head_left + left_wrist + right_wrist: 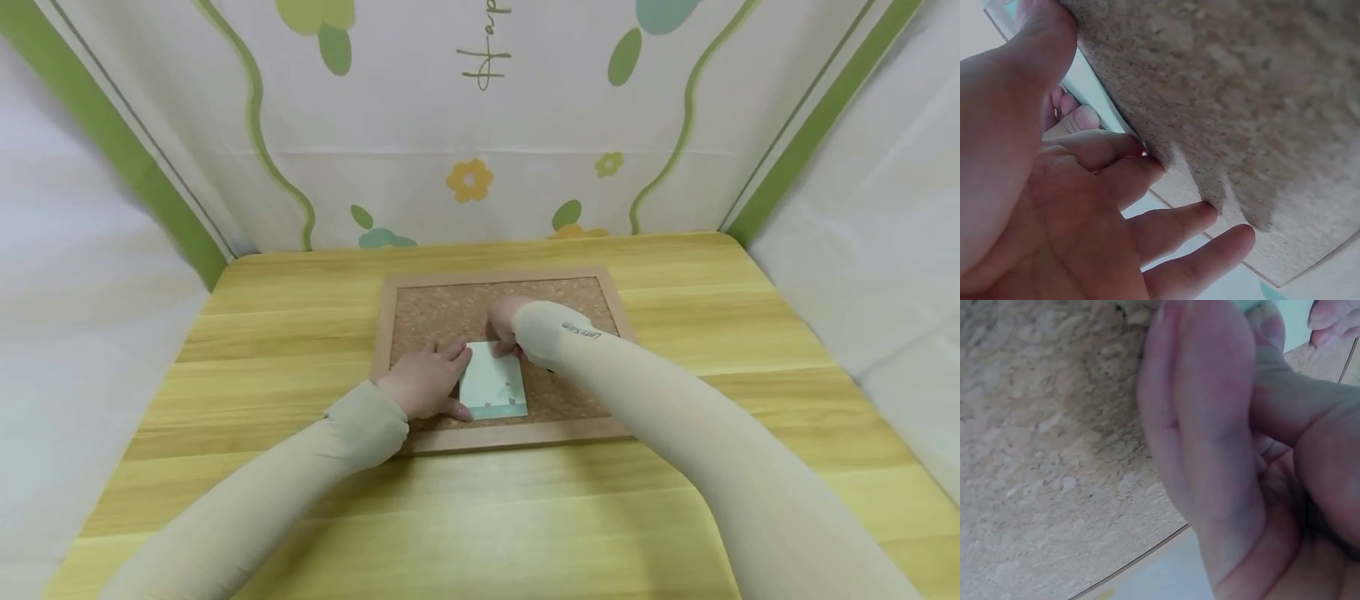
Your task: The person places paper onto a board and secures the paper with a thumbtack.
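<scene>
A pale green paper note (489, 379) with a teal strip along its near edge lies on a wood-framed cork board (573, 396). My left hand (427, 379) rests at the note's left side, thumb at the lower left corner and fingertips near the upper left edge. In the left wrist view its fingers (1175, 231) are spread and fairly straight, touching the cork. At the note's upper right corner my right hand (506, 321) has curled fingers, with the thumb (1269, 328) over the paper. Whether anything sits between those fingertips is hidden.
The board lies on a yellow wood-grain table (277, 333). A white cloth with printed flowers (470, 181) hangs behind it, and plain white cloth (862, 208) borders both sides. A small dark spot (1120, 310) shows on the cork near the right hand.
</scene>
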The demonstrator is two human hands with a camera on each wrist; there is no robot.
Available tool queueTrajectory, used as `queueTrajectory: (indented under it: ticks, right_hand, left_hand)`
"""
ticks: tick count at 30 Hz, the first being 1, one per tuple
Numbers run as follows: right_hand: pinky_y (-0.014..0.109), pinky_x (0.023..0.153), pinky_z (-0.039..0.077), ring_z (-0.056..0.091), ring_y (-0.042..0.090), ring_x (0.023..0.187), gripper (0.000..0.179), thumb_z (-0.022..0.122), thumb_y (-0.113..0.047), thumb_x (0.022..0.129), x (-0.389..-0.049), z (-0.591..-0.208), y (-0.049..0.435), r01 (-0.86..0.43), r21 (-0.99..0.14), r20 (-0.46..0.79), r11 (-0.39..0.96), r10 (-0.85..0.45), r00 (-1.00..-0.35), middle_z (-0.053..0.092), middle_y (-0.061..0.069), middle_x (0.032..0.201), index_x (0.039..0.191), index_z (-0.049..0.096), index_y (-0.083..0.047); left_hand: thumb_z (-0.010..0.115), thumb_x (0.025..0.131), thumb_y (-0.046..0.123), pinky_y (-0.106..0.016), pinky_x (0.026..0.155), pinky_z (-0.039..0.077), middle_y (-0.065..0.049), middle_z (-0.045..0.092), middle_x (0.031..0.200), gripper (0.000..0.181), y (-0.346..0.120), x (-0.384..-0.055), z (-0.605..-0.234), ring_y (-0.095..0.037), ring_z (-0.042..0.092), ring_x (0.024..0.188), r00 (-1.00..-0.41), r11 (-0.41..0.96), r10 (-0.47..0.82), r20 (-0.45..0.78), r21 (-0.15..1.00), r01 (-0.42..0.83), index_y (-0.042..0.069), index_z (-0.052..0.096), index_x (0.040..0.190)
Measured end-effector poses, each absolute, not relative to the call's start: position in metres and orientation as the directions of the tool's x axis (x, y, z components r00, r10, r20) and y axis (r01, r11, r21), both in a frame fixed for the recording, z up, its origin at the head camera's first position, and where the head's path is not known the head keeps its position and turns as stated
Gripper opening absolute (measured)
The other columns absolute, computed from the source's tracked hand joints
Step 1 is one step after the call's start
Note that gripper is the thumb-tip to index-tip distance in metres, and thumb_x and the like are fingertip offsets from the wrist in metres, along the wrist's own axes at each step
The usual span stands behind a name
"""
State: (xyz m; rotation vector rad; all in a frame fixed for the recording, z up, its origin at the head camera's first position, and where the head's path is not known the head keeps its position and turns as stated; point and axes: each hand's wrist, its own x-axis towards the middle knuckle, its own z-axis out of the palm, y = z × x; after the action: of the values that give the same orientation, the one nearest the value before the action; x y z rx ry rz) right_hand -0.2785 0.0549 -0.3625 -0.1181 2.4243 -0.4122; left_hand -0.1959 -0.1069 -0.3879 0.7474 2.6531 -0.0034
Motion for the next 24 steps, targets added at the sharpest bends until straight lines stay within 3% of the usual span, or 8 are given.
queueTrajectory:
  ticks: [5,8,11,16,24]
  right_hand:
    - [0.024,0.046,0.044,0.052,0.015,0.053,0.022,0.071,-0.011,0.092,-0.282,-0.364,0.059,-0.149,-0.284,-0.600,0.947,-0.297,-0.743,0.068,0.012,0.090,0.114,0.070,-0.007]
    - [0.026,0.048,0.047,0.055,0.017,0.057,0.012,0.074,-0.015,0.090,-0.289,-0.371,0.068,-0.219,-0.345,-0.572,0.913,-0.389,-0.722,0.066,0.010,0.082,0.097,0.071,-0.006]
    - [0.028,0.051,0.051,0.059,0.018,0.058,0.017,0.076,-0.018,0.088,-0.291,-0.377,0.081,-0.285,-0.421,-0.513,0.861,-0.485,-0.708,0.065,0.009,0.077,0.086,0.066,-0.005]
    - [0.029,0.055,0.054,0.062,0.018,0.059,0.016,0.075,-0.016,0.090,-0.282,-0.375,0.099,-0.387,-0.506,-0.430,0.771,-0.614,-0.662,0.063,0.008,0.078,0.090,0.063,-0.006]
    - [0.031,0.058,0.046,0.055,0.014,0.064,0.009,0.070,-0.021,0.094,-0.261,-0.334,0.125,-0.606,-0.376,-0.262,0.701,-0.708,-0.656,0.063,0.001,0.079,0.089,0.067,-0.015]
  left_hand:
    - [0.067,0.080,0.061,-0.055,0.101,0.043,-0.012,0.022,0.161,0.102,-0.108,-0.193,-0.387,-0.051,0.027,0.140,-0.789,0.860,0.499,-0.359,0.096,0.500,0.004,0.029,0.156]
    - [0.066,0.081,0.062,-0.054,0.101,0.043,-0.012,0.022,0.161,0.102,-0.107,-0.193,-0.386,-0.051,0.028,0.139,-0.789,0.859,0.501,-0.357,0.091,0.504,0.004,0.028,0.156]
    - [0.066,0.082,0.062,-0.054,0.102,0.042,-0.012,0.021,0.162,0.101,-0.106,-0.193,-0.386,-0.050,0.028,0.140,-0.784,0.855,0.506,-0.359,0.088,0.511,0.004,0.028,0.156]
    - [0.065,0.083,0.062,-0.056,0.105,0.039,-0.011,0.019,0.162,0.101,-0.104,-0.194,-0.388,-0.048,0.024,0.142,-0.782,0.857,0.502,-0.368,0.092,0.507,0.005,0.026,0.157]
    - [0.064,0.083,0.062,-0.057,0.106,0.036,-0.010,0.016,0.163,0.102,-0.107,-0.191,-0.385,-0.047,0.020,0.144,-0.788,0.869,0.483,-0.382,0.095,0.486,0.007,0.023,0.158]
